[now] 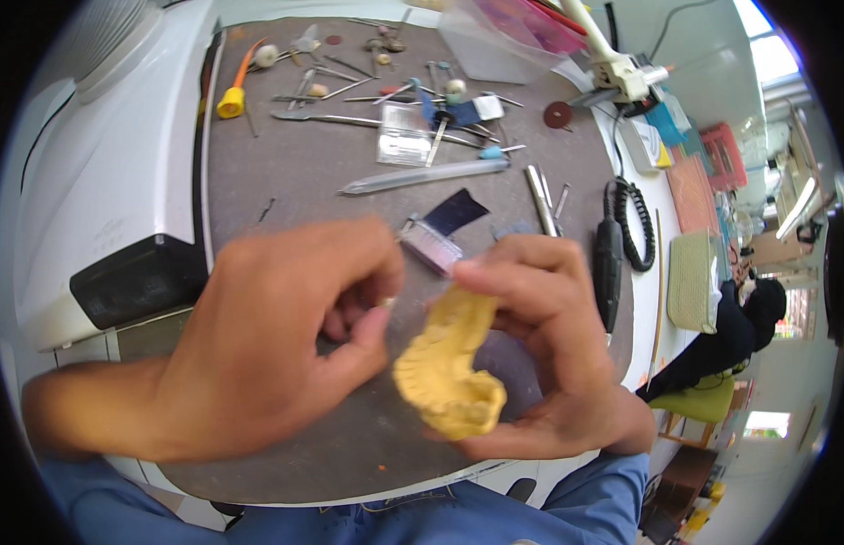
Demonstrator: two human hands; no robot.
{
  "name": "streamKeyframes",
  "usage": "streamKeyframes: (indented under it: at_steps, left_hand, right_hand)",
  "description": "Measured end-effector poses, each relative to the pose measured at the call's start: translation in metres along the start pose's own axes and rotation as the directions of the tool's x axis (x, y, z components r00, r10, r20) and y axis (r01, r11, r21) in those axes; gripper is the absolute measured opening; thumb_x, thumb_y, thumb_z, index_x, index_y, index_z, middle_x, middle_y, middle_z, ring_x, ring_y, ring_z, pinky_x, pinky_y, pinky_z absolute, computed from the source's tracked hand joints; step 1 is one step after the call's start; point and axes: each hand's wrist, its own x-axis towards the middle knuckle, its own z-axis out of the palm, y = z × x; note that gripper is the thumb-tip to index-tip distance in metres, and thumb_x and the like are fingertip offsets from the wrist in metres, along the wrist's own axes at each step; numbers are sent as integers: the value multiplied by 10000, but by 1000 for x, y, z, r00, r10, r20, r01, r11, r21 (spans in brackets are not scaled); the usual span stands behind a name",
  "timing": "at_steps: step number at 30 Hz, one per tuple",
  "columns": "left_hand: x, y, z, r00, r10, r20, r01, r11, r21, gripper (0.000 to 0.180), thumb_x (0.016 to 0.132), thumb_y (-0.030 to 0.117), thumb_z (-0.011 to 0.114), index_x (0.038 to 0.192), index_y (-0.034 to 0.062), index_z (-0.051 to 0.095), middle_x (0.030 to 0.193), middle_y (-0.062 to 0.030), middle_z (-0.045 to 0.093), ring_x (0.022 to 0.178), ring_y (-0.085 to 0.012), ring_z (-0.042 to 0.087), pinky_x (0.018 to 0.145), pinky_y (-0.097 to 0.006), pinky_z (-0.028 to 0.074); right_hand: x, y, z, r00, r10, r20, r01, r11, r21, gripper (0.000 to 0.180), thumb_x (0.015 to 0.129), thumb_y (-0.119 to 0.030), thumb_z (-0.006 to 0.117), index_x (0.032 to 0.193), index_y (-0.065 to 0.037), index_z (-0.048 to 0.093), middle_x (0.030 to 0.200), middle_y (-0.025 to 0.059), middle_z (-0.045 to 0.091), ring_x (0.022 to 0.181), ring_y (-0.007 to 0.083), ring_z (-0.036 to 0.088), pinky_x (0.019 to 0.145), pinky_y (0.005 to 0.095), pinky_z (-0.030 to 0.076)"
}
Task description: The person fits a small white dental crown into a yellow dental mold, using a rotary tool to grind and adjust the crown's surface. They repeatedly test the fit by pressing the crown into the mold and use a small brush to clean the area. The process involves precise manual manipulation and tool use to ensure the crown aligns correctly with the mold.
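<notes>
In my right hand (554, 354) is a yellow dental cast (449, 363), gripped between thumb and fingers, its curved row of teeth showing. My left hand (286, 327) hovers just left of the cast, apart from it. Its fingers are curled, and thumb and forefinger pinch a tiny pale piece (387, 302), too small and blurred to name. Beyond the hands lie a small clear box with pinkish contents (431, 247) and a dark blue strip (456, 213).
On the grey mat (295, 173) lie a translucent pen-like stick (422, 177), a metal spatula (336, 118), a clear case (404, 133) and several burs and polishing tips. A white machine (122, 182) stands left. At right rests a black handpiece (609, 263) with coiled cord. A person (722, 341) sits beyond.
</notes>
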Motion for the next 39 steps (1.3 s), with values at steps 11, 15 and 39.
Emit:
streamKeyframes:
  at_steps: [11, 15, 39]
  left_hand:
    - [-25, 3, 10, 952, 287, -106, -180, 807, 563, 223, 708, -96, 666, 895, 11, 608, 870, -123, 574, 724, -284, 592, 634, -333, 491]
    - [-23, 1, 9, 946, 298, -129, -213, 869, 447, 194, 734, -110, 630, 896, -3, 614, 881, -111, 582, 717, -205, 593, 631, -277, 475]
    - [-40, -8, 6, 958, -223, 180, 272, 514, -813, 162, 990, 117, 565, 1116, 25, 521, 967, -131, 653, 820, -165, 665, 693, -251, 542]
  right_hand:
    - [-19, -11, -12, 995, -11, 99, 44, 940, -339, 777, 657, -415, 863, 1239, 9, 571, 1164, 152, 609, 1002, 279, 604, 847, 360, 484]
    - [-32, 0, -34, 946, 94, -311, -221, 888, -403, 293, 818, -181, 782, 1004, 13, 666, 842, 69, 664, 702, 114, 631, 630, 241, 492]
    - [-86, 40, -67, 812, 266, -519, 297, 577, 761, 285, 1035, -320, 485, 956, -46, 483, 759, -11, 442, 507, 54, 307, 466, 200, 284]
